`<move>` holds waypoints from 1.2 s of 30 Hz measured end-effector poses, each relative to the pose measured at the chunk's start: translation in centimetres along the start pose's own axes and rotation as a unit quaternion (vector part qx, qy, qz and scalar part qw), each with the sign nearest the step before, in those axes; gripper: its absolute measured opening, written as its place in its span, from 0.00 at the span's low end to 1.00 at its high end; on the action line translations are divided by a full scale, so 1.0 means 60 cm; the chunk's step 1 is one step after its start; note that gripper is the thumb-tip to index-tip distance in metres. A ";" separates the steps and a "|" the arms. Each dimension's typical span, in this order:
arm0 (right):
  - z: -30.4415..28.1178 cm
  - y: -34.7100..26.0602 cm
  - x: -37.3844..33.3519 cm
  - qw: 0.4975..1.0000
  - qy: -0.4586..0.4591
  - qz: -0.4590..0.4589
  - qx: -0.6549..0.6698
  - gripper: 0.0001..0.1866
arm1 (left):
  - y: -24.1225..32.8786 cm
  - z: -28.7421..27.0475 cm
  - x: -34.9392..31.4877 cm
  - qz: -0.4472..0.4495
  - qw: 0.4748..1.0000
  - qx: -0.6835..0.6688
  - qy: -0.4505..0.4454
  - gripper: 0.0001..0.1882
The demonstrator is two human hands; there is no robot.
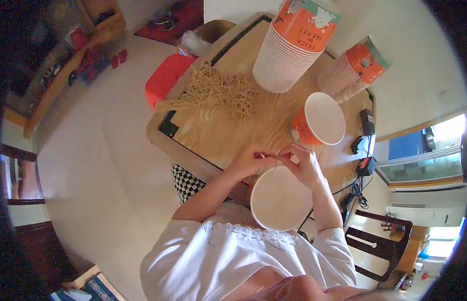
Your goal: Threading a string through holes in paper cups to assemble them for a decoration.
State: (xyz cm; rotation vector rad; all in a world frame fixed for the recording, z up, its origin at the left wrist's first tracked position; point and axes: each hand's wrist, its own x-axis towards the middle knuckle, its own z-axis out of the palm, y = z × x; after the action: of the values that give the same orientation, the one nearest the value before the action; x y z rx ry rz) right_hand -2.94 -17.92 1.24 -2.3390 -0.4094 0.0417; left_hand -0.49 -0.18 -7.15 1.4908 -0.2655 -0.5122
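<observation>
A paper bucket [281, 200], its round white mouth turned up toward me, rests between my forearms against my body at the table's near edge. Above its far rim my left hand [251, 160] and my right hand [301, 161] meet, fingers pinched on a thin tan cord [277, 159]. The cord forms a small loop between them; its lower end by the rim is hard to make out. Just beyond my right hand, a second orange paper bucket [325, 119] with a white inside lies tilted on the table.
The wooden table [208, 138] bears a heap of tan cords [218, 93], a tall stack of orange-and-white buckets [288, 52] and a shorter stack [350, 70]. Black adapters and cables [364, 165] line its right edge. A red stool [168, 75] stands left; a dark chair [376, 241] stands right.
</observation>
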 end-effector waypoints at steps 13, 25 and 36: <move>-0.008 -0.002 0.001 1.000 -0.011 -0.006 0.014 0.04 | 0.022 -0.004 -0.006 -0.017 0.998 -0.060 -0.014 0.11; -0.009 0.000 0.000 0.999 0.006 -0.023 -0.023 0.05 | 0.009 -0.032 -0.008 0.020 0.994 -0.092 -0.064 0.14; -0.012 0.014 0.009 1.000 -0.016 -0.010 -0.025 0.03 | -0.021 -0.077 -0.012 0.030 0.995 -0.021 -0.098 0.14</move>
State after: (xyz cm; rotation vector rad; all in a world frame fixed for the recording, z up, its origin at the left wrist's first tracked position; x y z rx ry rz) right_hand -2.10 -18.82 1.23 -2.3853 -0.4541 0.0591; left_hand 0.87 4.24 -8.63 1.3893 -0.4495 -0.6140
